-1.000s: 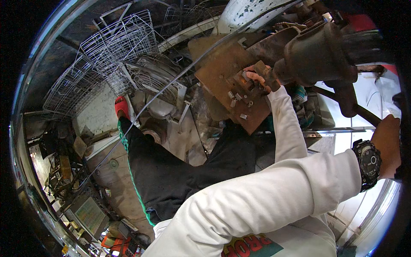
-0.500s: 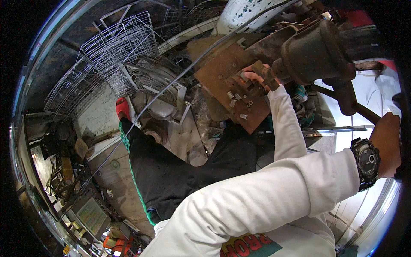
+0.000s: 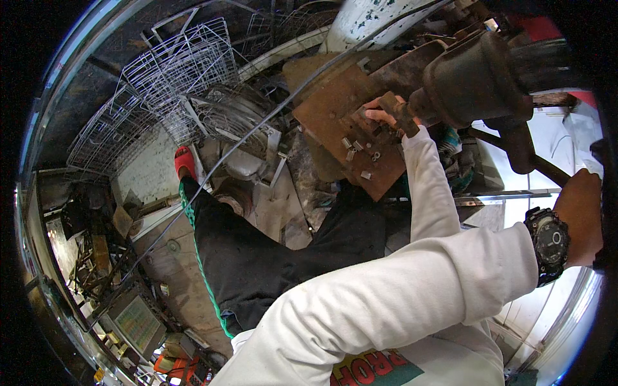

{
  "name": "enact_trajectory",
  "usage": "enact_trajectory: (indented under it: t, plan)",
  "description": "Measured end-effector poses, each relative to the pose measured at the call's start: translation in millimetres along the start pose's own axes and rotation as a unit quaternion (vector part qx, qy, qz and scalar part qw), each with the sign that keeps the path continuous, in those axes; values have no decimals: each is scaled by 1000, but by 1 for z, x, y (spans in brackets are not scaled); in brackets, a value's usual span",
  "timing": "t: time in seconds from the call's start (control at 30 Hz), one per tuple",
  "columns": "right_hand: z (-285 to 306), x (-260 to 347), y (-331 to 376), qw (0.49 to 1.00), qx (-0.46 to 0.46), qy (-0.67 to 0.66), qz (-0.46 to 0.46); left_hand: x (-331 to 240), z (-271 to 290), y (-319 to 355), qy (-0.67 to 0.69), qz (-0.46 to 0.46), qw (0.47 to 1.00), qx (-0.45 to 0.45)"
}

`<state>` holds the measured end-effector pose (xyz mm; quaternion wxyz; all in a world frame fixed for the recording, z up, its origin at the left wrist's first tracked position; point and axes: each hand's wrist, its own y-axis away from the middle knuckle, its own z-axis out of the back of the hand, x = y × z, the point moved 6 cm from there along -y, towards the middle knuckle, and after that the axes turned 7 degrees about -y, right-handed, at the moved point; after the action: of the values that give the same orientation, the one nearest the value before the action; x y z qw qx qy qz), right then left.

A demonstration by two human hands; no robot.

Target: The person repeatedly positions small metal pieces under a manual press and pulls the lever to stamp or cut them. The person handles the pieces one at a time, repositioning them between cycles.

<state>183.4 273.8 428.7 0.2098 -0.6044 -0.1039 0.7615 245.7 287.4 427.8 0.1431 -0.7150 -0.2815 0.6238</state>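
My left hand (image 3: 579, 215), with a black watch on its wrist, reaches across to the far right. It closes round the end of a dark lever (image 3: 547, 168); its fingertips are hidden. The lever joins a heavy, dark machine head (image 3: 473, 77). Under that head's round nose, my right hand (image 3: 382, 114) grips a rusty flat metal piece (image 3: 400, 116), which covers part of the palm. Its visible fingers point left above a rusty metal plate (image 3: 386, 177). Small shiny metal pieces (image 3: 351, 147) and a ring (image 3: 376, 156) lie on the plate, just below the right hand.
Wire baskets (image 3: 180, 64) and a wire coil (image 3: 235, 122) stand at the upper left. A grey cable (image 3: 241, 138) slants across the view. A white, chipped post (image 3: 367, 26) rises behind the plate. Scrap metal (image 3: 96, 251) is piled at the left.
My right hand's fingers and the rusty metal piece have shifted slightly on the spot. The watch wrist has moved very slightly left, with that hand still at the lever.
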Motion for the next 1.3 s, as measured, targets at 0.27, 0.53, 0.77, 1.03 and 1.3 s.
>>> enact_trajectory:
  t: [0.27, 0.53, 0.77, 1.03, 1.3]
  plan:
    - [-43, 206, 22, 661, 94, -680, 302, -16, 29, -1, -51, -58, 997, 18]
    - [-27, 358, 122, 440, 249, -795, 336, -6, 72, -4, -62, -38, 994, 81]
    - [-63, 359, 102, 500, 165, -798, 293, -30, 50, -1, -43, -54, 996, 48]
    - [-86, 280, 125, 524, -45, -817, 236, -34, 72, 11, -29, -96, 995, -8]
    - [-215, 152, 195, 395, 12, -915, 84, -30, 109, 76, 43, -156, 987, -2]
